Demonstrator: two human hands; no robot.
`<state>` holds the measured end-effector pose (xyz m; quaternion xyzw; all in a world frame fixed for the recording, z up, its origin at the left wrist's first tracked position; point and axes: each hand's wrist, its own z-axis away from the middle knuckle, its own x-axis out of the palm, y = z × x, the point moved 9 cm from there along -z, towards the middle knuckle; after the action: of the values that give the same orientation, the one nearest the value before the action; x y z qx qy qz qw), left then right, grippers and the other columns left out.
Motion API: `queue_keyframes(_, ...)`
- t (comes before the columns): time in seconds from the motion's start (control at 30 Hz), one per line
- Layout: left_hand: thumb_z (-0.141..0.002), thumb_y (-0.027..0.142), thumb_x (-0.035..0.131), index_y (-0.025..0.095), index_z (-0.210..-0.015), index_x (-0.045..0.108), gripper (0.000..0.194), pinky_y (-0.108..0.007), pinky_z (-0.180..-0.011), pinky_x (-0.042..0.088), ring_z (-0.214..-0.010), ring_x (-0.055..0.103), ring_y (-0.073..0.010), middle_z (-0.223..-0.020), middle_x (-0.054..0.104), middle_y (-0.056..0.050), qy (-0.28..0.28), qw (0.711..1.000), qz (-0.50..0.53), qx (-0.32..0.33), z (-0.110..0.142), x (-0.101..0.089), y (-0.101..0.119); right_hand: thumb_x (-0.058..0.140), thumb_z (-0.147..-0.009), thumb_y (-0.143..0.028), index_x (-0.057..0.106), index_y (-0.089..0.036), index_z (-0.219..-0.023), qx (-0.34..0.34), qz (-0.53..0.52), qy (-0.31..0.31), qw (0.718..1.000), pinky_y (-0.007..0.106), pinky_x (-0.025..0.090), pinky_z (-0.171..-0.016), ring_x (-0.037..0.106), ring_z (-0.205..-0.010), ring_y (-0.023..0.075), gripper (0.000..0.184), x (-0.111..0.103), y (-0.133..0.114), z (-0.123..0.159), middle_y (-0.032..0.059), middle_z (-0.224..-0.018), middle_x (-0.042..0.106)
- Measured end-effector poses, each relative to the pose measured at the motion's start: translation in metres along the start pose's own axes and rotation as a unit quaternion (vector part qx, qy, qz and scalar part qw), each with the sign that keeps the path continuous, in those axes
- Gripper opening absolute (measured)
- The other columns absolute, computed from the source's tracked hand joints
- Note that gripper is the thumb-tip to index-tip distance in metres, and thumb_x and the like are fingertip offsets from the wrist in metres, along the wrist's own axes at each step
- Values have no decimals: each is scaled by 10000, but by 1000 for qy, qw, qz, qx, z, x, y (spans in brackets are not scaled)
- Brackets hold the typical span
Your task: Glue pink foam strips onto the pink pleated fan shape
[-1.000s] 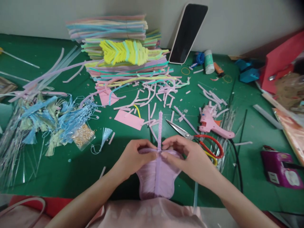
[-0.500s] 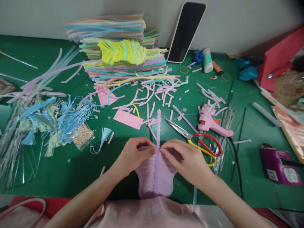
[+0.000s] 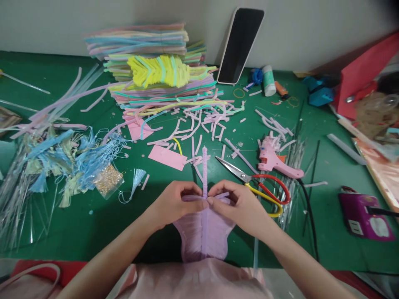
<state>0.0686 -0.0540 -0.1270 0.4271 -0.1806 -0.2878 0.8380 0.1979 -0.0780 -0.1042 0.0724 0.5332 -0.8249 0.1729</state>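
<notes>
A lilac craft piece made of fuzzy stems (image 3: 215, 232) lies close to my body, with two rounded lobes and a wrapped stalk (image 3: 205, 170) pointing away from me. My left hand (image 3: 179, 203) pinches it at the left of the stalk's base, thumb and fingers closed. From the other side, my right hand (image 3: 238, 205) pinches the same spot, its fingertips nearly meeting the left thumb. A short lilac strip shows by the right fingers. Scissors (image 3: 246, 178) with red and yellow handles lie just beyond my right hand, blades apart.
A pink glue gun (image 3: 276, 160) sits right of the scissors. Fuzzy stem bundles (image 3: 162, 89) are stacked at the back beside a leaning phone (image 3: 240, 45). Blue tassels (image 3: 93, 149) and a bag of gold rings (image 3: 108, 180) lie left. Lilac offcuts (image 3: 215, 120) and pink cards (image 3: 167, 157) are scattered ahead.
My fingertips stay at the stalk's base and press closer together. A lilac strip now shows beside my right fingers. The whole view has shifted slightly.
</notes>
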Motion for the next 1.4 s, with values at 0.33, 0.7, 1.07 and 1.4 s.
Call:
queue_keyframes(0.33,-711,295,772,172,-793,606,222,-174,-606,443,-634,566,-79,-731,637,38,170,939,296,49,-1,-33,10,723,-711,-451,566,-182,-1119,14,-23,34,999,339,524,-716,651,-845,217,513,-28,5,-19,60,-988,696)
queue_keyframes(0.7,-809,272,685,138,-876,676,150,-238,-649,587,-662,713,-153,-776,750,-66,96,922,369,68,8,-32,24,763,-615,-522,684,-273,-1074,-54,-128,-2,990,284,488,-606,635,-693,176,528,-102,-38,-45,16,-921,710)
queue_keyframes(1.07,-885,289,614,217,-956,670,115,-272,-912,533,-1028,683,-172,-1049,745,-28,208,861,412,212,21,-13,29,813,-652,-273,688,-203,-1046,-24,-485,171,857,360,517,-918,679,-963,211,419,-1,-31,-21,44,-1031,737)
queue_keyframes(1.4,-771,437,698,207,-1094,679,397,-389,-747,595,-902,708,-286,-1024,743,-94,82,936,294,173,29,-56,43,823,-619,-319,709,-177,-962,-32,-325,63,943,399,551,-836,685,-901,247,389,-25,-51,-14,58,-957,747)
